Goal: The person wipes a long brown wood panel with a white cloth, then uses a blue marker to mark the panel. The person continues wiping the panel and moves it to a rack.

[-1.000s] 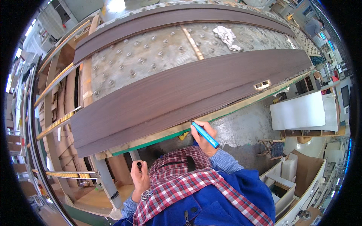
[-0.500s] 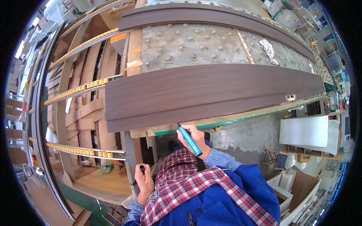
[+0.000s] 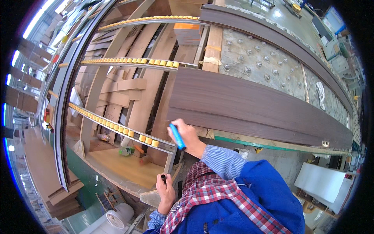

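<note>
My right hand (image 3: 187, 136) grips a blue marker (image 3: 177, 135), its dark tip at the lower left corner of a dark brown wood-grain board (image 3: 251, 105). Whether the tip touches the board I cannot tell. The board lies along the front of a steel table (image 3: 263, 62) studded with ball transfers, with a small cutout near the board's right end. Lower down, beside the roller frame, my left hand (image 3: 165, 192) is closed around a small black cap (image 3: 163, 178).
A second dark board (image 3: 272, 35) runs along the back. A crumpled white cloth (image 3: 320, 93) rests on the table. At left are yellow roller rails (image 3: 130, 61) over loose cardboard (image 3: 122, 84) and a long dark rail (image 3: 64, 123). A white panel (image 3: 317, 181) is at lower right.
My view has turned left, showing more of the roller rails. My right hand has moved leftward along the board's near edge to its end, still holding the marker. My left hand still holds the cap.
</note>
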`<act>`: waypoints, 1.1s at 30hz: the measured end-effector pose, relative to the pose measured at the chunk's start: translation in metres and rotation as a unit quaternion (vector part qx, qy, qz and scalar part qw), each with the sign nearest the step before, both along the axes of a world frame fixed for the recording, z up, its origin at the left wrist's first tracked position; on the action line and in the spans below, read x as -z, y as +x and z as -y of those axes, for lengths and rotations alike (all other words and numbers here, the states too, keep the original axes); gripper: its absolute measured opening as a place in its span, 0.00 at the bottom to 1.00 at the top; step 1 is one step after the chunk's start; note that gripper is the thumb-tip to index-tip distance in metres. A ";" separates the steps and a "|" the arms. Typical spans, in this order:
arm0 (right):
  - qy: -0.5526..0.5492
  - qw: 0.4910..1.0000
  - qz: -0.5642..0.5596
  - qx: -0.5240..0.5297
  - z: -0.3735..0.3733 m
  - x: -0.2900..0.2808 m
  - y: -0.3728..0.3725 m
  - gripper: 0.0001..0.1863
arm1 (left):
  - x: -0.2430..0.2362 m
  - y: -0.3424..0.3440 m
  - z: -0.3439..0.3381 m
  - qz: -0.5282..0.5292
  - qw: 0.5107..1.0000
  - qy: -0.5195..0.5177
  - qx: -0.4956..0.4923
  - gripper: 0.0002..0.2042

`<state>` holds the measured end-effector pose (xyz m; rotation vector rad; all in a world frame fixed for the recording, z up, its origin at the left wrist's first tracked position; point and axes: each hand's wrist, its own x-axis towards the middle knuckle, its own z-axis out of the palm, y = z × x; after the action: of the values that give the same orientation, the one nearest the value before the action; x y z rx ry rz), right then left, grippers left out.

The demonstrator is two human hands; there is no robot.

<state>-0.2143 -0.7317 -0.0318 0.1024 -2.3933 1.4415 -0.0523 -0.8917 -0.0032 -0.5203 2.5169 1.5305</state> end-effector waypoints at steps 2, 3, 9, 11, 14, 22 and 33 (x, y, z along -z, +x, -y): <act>-0.001 0.999 -0.002 -0.042 0.025 -0.003 -0.024 0.14 | -0.003 0.003 0.000 0.005 1.000 -0.005 -0.016 0.10; -0.023 0.997 0.009 -0.076 0.033 -0.009 -0.033 0.13 | -0.001 0.004 0.001 -0.003 1.000 -0.009 -0.023 0.10; -0.123 0.978 -0.111 -0.125 -0.015 -0.067 -0.088 0.12 | 0.007 0.004 0.009 0.013 0.997 0.005 -0.074 0.11; -0.067 0.998 -0.016 -0.012 -0.054 -0.077 -0.125 0.10 | 0.013 0.007 0.012 0.006 0.996 -0.029 -0.081 0.11; -0.093 0.992 0.031 0.080 -0.127 -0.062 -0.184 0.12 | 0.013 -0.007 0.000 0.005 0.998 -0.025 -0.062 0.11; -0.015 0.986 0.165 0.011 -0.136 -0.028 -0.236 0.18 | 0.017 -0.021 -0.020 0.030 0.998 -0.010 -0.048 0.10; 0.039 0.990 0.133 -0.004 -0.123 -0.031 -0.244 0.20 | 0.029 -0.015 -0.018 0.049 0.996 -0.006 -0.076 0.10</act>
<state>-0.4579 -0.6082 -0.0008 -0.0654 -2.6655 1.4443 -0.0670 -0.8742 -0.0324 -0.7859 2.4629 1.5008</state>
